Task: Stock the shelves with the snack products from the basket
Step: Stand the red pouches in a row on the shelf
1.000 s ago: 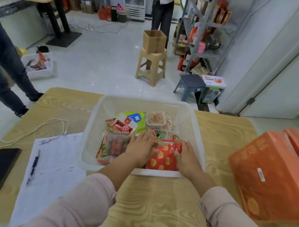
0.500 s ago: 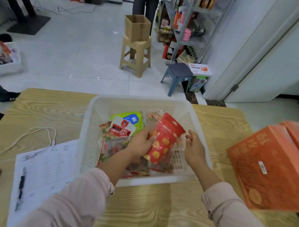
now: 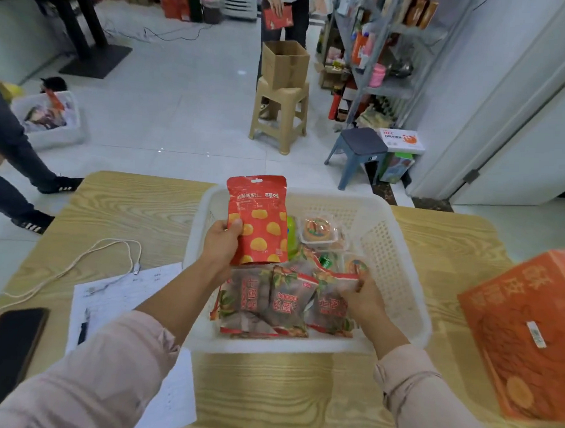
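A white plastic basket (image 3: 399, 251) stands on the wooden table (image 3: 138, 214) in front of me. My left hand (image 3: 221, 243) grips a red snack pouch (image 3: 258, 219) with yellow dots and holds it upright above the basket's left side. My right hand (image 3: 361, 298) is down in the basket, its fingers pinching the top of a clear red-trimmed snack bag (image 3: 331, 300). Two similar bags (image 3: 271, 300) lie beside it. Small round sealed cups (image 3: 317, 230) and a green packet (image 3: 291, 230) sit at the basket's back. The metal shelves (image 3: 378, 56) stand across the room.
An orange carton (image 3: 525, 334) lies on the table at right. Papers with a pen (image 3: 115, 300), a black phone (image 3: 10, 347) and a white cable (image 3: 78, 263) lie at left. Beyond the table are a beige stool with a cardboard box (image 3: 281, 94), a blue stool (image 3: 358, 152), and two people.
My left hand lifted the red dotted pouch out of the basket and turned it upright. My right hand let go of it and dropped onto a clear snack bag.
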